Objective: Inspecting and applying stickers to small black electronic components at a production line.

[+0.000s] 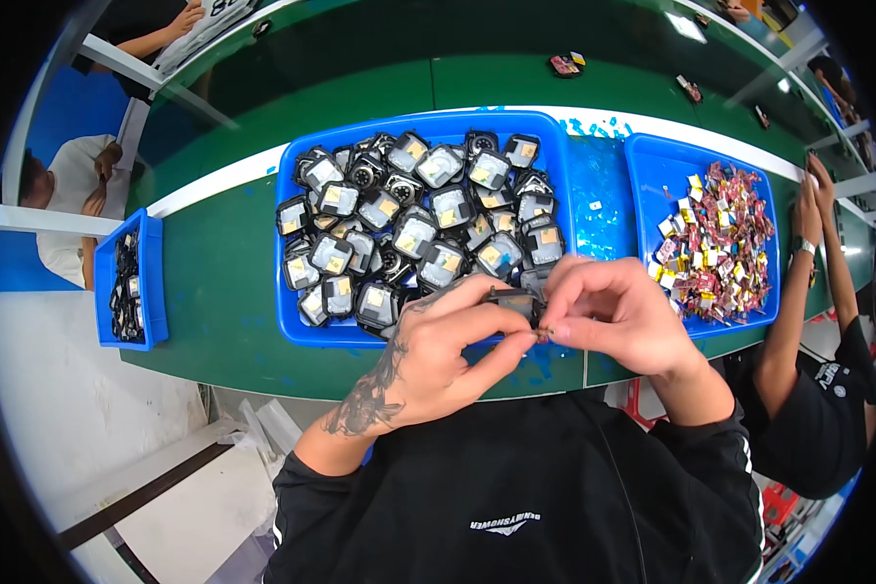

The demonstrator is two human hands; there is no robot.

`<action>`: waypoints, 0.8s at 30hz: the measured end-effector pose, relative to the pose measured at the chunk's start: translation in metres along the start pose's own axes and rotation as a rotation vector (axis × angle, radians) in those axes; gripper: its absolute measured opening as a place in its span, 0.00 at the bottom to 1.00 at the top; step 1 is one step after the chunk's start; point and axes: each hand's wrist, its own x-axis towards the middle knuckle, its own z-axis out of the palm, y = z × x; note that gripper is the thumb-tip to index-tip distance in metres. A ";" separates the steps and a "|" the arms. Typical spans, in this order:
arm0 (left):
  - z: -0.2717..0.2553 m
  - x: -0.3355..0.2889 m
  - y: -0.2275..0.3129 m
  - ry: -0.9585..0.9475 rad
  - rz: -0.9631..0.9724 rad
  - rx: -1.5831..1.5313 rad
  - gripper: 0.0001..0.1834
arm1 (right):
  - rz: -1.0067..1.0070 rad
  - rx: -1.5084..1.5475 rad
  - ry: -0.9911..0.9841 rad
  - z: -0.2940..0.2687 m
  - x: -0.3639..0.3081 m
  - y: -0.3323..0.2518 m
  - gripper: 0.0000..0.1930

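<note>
Over the front rim of the large blue tray (287,326), my left hand (448,336) is closed on a dark, squarish watch case (518,302), its thumb and fingertip reaching the case's lower edge. Close against it, my right hand (613,316) is in a pinch, thumb against forefinger, on a tiny part at that edge; its kind is too small to make out. The fingers partly hide the case. Many similar black watch cases (414,234) with grey and yellowish insides lie heaped in the large tray behind my hands.
Right of the large tray, a second blue tray (652,175) holds a heap of small red, white and yellow parts (715,243). Blue film scraps (599,209) lie between them. A smaller blue bin (156,282) stands far left. Co-workers' arms (803,263) show at right.
</note>
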 end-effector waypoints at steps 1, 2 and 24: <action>0.004 0.000 -0.005 0.066 0.052 -0.001 0.06 | 0.004 0.005 -0.004 0.002 -0.001 -0.004 0.03; 0.007 -0.001 -0.006 0.067 0.045 0.000 0.06 | -0.069 -0.248 0.057 0.003 -0.003 -0.010 0.02; 0.024 -0.005 -0.007 0.132 -0.297 -0.556 0.17 | -0.193 -0.298 0.384 0.022 -0.001 0.013 0.12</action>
